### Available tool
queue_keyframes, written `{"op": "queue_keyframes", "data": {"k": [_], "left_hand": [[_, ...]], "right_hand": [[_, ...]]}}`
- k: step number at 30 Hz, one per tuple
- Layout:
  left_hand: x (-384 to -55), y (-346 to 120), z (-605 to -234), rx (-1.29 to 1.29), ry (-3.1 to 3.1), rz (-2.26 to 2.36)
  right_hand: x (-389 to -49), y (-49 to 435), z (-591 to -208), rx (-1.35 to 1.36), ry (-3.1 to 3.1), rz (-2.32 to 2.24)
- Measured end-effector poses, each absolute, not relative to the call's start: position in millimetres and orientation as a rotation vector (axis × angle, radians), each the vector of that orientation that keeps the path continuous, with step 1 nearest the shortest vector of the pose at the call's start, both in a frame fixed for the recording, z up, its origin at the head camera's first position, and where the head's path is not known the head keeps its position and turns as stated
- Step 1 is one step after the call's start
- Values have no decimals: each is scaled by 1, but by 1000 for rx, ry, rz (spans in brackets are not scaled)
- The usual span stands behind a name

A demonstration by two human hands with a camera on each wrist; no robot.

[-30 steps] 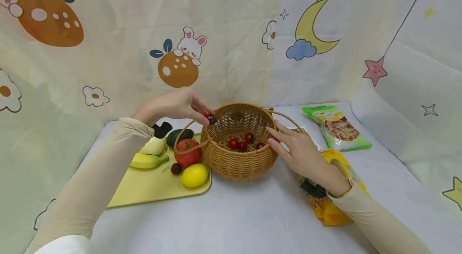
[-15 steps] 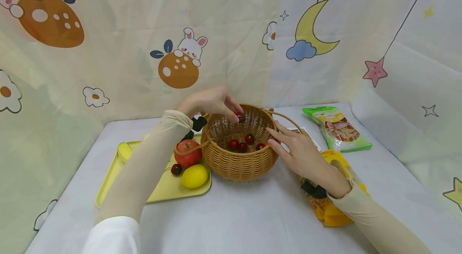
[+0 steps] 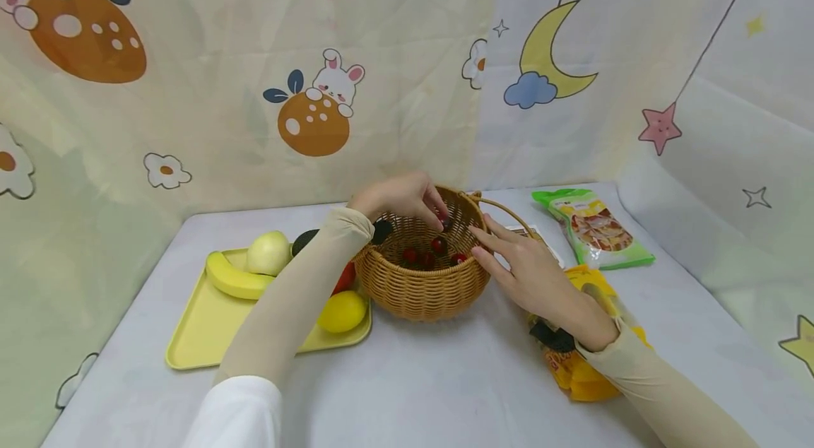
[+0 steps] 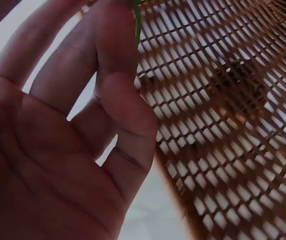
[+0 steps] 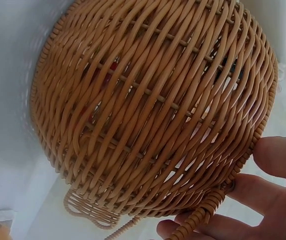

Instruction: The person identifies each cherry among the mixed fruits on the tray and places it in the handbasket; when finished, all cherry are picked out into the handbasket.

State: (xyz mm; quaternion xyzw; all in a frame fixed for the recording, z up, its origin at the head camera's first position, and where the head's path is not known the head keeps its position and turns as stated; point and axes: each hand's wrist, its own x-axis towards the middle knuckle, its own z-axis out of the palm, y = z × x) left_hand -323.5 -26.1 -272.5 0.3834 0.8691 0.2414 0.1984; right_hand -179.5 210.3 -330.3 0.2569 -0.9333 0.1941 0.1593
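My left hand [image 3: 407,197] reaches over the far left rim of a round wicker basket [image 3: 422,292]. It pinches a dark red cherry [image 3: 445,221] inside the basket, partly hidden by the fingers. A green stem [image 4: 137,24] shows beside those fingertips in the left wrist view. Several red cherries [image 3: 439,244] lie on the basket floor. On the right, my right hand [image 3: 531,271] rests nearly straight fingers on the rim beside the handle [image 3: 509,209]. In the right wrist view its fingertips [image 5: 270,156] touch the woven edge.
Left of the basket, a yellow tray [image 3: 203,335] carries a banana [image 3: 235,280], a pale round fruit [image 3: 269,252], a lemon [image 3: 342,311] and a partly hidden red fruit [image 3: 345,278]. A green snack bag [image 3: 600,229] and a yellow bag [image 3: 581,377] lie right.
My left hand has carried the cherry rightward from the basket's left rim and lowered it inside. The left forearm now covers part of the tray's fruit. The right hand stays put.
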Motion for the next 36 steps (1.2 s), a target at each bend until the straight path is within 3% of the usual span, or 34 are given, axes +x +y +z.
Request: {"op": "queue_keyframes", "data": {"k": [36], "left_hand": [[-320, -20, -282, 1054, 2434, 649]], "right_hand": [[-180, 210, -331, 724, -2675, 546]]}}
